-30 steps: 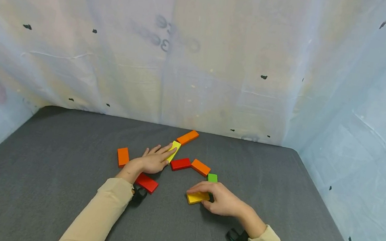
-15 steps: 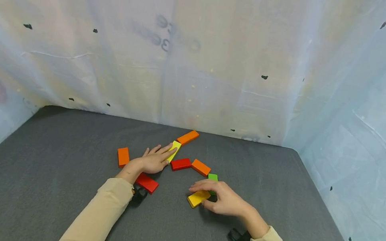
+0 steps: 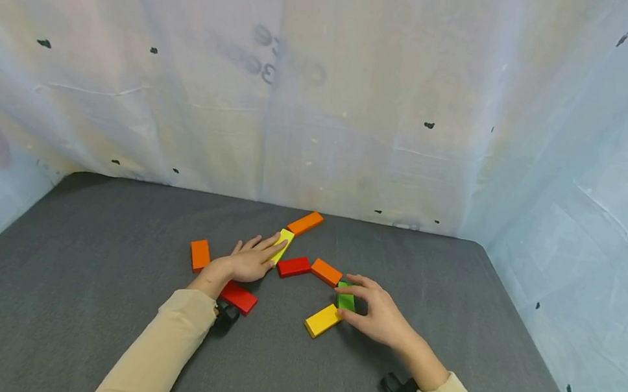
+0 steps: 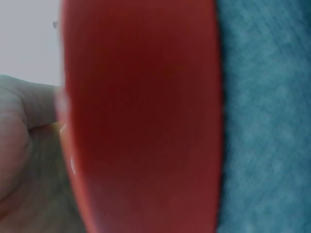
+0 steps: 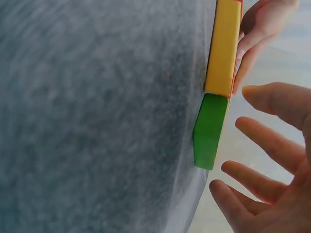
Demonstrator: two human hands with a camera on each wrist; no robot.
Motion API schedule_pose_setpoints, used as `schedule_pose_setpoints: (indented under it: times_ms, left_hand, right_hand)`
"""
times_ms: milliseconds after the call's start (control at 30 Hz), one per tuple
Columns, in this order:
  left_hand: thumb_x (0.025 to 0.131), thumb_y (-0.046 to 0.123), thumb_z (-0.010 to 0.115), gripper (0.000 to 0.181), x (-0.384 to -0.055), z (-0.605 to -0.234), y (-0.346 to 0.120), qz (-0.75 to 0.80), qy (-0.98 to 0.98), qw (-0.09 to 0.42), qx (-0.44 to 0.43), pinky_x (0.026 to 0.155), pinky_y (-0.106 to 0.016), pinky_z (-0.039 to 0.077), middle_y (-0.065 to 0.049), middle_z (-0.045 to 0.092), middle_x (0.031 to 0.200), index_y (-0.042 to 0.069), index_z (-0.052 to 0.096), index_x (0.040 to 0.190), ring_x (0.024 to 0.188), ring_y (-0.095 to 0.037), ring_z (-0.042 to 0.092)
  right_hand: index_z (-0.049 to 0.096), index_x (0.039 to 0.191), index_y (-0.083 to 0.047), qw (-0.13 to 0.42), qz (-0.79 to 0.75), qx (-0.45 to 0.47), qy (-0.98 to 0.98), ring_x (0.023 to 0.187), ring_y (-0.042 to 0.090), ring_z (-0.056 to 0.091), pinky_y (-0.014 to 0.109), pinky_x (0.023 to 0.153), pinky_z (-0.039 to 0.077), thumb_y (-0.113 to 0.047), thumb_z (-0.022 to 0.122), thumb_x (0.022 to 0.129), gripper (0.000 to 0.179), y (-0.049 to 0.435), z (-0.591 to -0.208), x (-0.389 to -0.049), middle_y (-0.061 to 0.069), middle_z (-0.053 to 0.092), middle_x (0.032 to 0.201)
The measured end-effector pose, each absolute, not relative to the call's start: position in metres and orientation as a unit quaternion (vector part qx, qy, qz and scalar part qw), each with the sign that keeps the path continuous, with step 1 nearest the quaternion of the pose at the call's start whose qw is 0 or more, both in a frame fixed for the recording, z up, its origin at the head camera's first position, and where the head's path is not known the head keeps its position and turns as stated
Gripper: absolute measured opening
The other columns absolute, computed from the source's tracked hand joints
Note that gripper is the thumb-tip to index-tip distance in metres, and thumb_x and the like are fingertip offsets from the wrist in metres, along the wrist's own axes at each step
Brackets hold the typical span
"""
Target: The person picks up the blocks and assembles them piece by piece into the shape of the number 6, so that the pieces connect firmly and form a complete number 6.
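My left hand [image 3: 246, 265] lies flat, its outstretched fingers resting on a light yellow block [image 3: 287, 234]. A red block [image 3: 239, 298] lies by that wrist and fills much of the left wrist view. Over a green block [image 3: 346, 301] hovers my right hand [image 3: 379, 312], fingers spread and slightly bent. Its thumb is close to the near golden-yellow block [image 3: 321, 320]; whether it touches cannot be told. In the right wrist view the fingers stand apart from the green block [image 5: 210, 133], gripping nothing.
An orange block [image 3: 305, 223] meets the light yellow block's far end. A red block [image 3: 295, 267] and an orange block [image 3: 326, 272] continue the curved row toward the green one. Another orange block [image 3: 199, 255] lies left. Plastic sheeting [image 3: 361, 97] walls the grey table [image 3: 98, 326].
The golden-yellow block turned slightly, its near end swinging toward me. My right hand then left it and moved away and to the right, over the green block. My left hand stayed put.
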State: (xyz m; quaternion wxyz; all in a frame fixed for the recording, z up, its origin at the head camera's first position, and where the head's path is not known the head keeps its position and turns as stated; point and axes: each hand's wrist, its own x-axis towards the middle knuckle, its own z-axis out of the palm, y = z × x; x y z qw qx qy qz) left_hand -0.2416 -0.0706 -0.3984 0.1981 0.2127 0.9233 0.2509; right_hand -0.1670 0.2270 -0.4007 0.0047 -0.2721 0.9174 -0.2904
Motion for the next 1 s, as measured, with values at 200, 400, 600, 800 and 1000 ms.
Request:
schedule_pose_setpoints:
  times_ms: [200, 400, 600, 800, 1000]
  left_hand:
    - [0.105, 0.019, 0.037, 0.055, -0.2419, -0.3982, -0.0706, 0.250, 0.923, 0.199, 0.214, 0.113, -0.065, -0.006, -0.006, 0.002, 0.163, 0.019, 0.016, 0.155, 0.147, -0.041, -0.001]
    - [0.105, 0.019, 0.037, 0.055, -0.2422, -0.3979, -0.0703, 0.248, 0.924, 0.198, 0.214, 0.113, -0.065, -0.006, -0.006, 0.002, 0.163, 0.019, 0.016, 0.155, 0.147, -0.041, -0.001]
    - [0.105, 0.019, 0.037, 0.055, -0.2419, -0.3971, -0.0700, 0.248, 0.924, 0.199, 0.212, 0.113, -0.064, -0.006, -0.006, 0.002, 0.163, 0.019, 0.015, 0.156, 0.147, -0.040, -0.001]
    - [0.105, 0.020, 0.037, 0.055, -0.2410, -0.3969, -0.0700, 0.249, 0.923, 0.200, 0.213, 0.113, -0.063, -0.006, -0.006, 0.002, 0.163, 0.019, 0.016, 0.155, 0.147, -0.041, -0.001]
    - [0.105, 0.019, 0.038, 0.055, -0.2413, -0.3980, -0.0704, 0.251, 0.923, 0.197, 0.214, 0.113, -0.064, -0.006, -0.006, 0.003, 0.163, 0.018, 0.016, 0.155, 0.147, -0.041, -0.001]
  right_hand:
    - [0.067, 0.121, -0.009, 0.030, -0.291, -0.287, 0.912, 0.128, 0.044, 0.045, 0.062, 0.098, 0.040, -0.019, 0.070, 0.088, 0.035, 0.2311, -0.3991, -0.1663, 0.023, 0.045, 0.142]
    - [0.066, 0.124, -0.013, 0.079, -0.284, -0.302, 0.907, 0.135, 0.045, 0.035, 0.065, 0.102, 0.034, -0.020, 0.069, 0.089, 0.037, 0.2312, -0.3969, -0.1654, 0.023, 0.036, 0.149]
    - [0.067, 0.123, -0.013, 0.081, -0.288, -0.295, 0.908, 0.135, 0.043, 0.037, 0.063, 0.102, 0.036, -0.024, 0.070, 0.088, 0.036, 0.2294, -0.3989, -0.1650, 0.021, 0.036, 0.150]
    - [0.069, 0.120, -0.013, 0.074, -0.299, -0.287, 0.907, 0.134, 0.043, 0.038, 0.063, 0.101, 0.037, -0.027, 0.070, 0.088, 0.035, 0.2283, -0.3998, -0.1643, 0.022, 0.037, 0.149]
    - [0.070, 0.116, -0.012, 0.063, -0.305, -0.291, 0.905, 0.132, 0.044, 0.040, 0.062, 0.100, 0.039, -0.028, 0.071, 0.088, 0.033, 0.2275, -0.4010, -0.1647, 0.024, 0.040, 0.147]
